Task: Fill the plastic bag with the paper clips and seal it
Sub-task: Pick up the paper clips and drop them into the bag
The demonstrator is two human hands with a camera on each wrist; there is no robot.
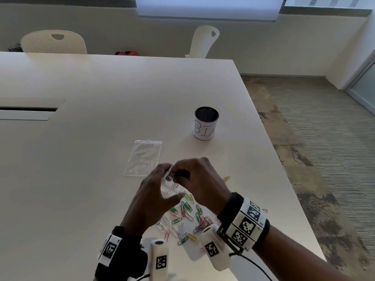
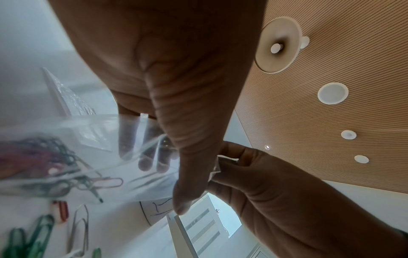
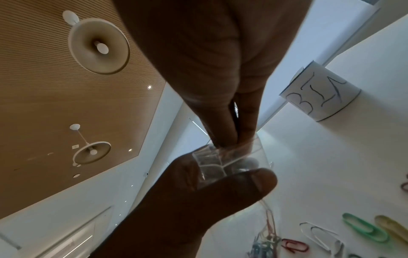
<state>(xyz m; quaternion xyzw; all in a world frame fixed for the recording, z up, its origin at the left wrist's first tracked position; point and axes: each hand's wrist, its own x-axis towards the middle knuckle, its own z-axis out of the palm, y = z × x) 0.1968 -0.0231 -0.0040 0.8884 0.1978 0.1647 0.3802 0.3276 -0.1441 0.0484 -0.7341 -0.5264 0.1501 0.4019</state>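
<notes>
Head view: both hands meet above the surface (image 1: 105, 122), holding one small plastic bag (image 1: 169, 187) upright with its mouth uppermost. Left hand (image 1: 154, 191) grips the bag from the side, thumb in front and fingers behind the film, as the left wrist view shows through the clear plastic. Judged purpose: this hand props the mouth open and carries the weight. Right hand (image 1: 199, 179) has thumb and fingers pressed together at the bag's top edge, pinching either the rim or a clip being fed in; which of the two cannot be told. Bag hangs just over the loose paper clips (image 1: 185, 220), presumably to keep each pick short.

Contents: a small tangle of clips already sits in the bag's lower end, red, green and pale ones visible; too blurred to count.

Counts:
- Plastic bags: two. One in hand, one second bag (image 1: 144, 158) lying flat just beyond the hands; it looks empty.
- Loose clips on the surface: well over twenty, mixed colours, most in one scatter between the wrists, plus a yellow one (image 1: 226, 178) off to the right.
- Cylindrical container marked "BIN" (image 1: 206, 123): one, standing apart, farther back.
- Chairs (image 1: 53, 42): two, at the far side.

Filling is judged partway; seal not yet closed.
</notes>
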